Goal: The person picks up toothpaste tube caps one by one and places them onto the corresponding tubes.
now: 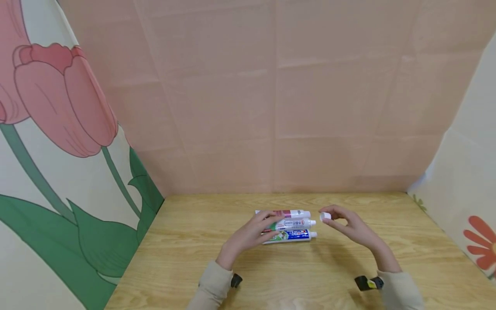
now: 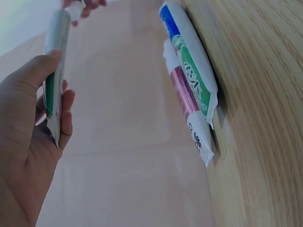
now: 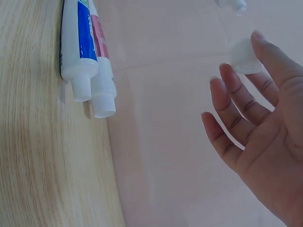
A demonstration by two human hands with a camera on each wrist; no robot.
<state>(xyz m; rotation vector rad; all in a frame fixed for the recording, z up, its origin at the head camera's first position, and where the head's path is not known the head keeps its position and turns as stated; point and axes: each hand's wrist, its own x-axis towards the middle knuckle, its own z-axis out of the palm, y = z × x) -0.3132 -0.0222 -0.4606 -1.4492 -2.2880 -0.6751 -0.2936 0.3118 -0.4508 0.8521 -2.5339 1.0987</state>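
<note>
My left hand (image 1: pixel 252 232) grips a white and green toothpaste tube (image 1: pixel 297 223) above the table, thumb on one side and fingers on the other in the left wrist view. A small bare nozzle shows at the tube's right end. Between thumb and fingertips my right hand (image 1: pixel 350 226) pinches a white cap (image 1: pixel 325 216), a little apart from that nozzle. Two more tubes lie side by side on the table: a blue and green toothpaste tube (image 3: pixel 78 42) and a pink and white toothpaste tube (image 3: pixel 102 71), both with white caps on.
The wood-grain table (image 1: pixel 286 275) carries the tubes. Behind it hangs a plain pink backdrop (image 1: pixel 271 107). A tulip-printed sheet (image 1: pixel 66 99) stands on the left, and a white sheet with a red flower (image 1: pixel 480 241) on the right. A black strap piece (image 1: pixel 366 283) shows at the right wrist.
</note>
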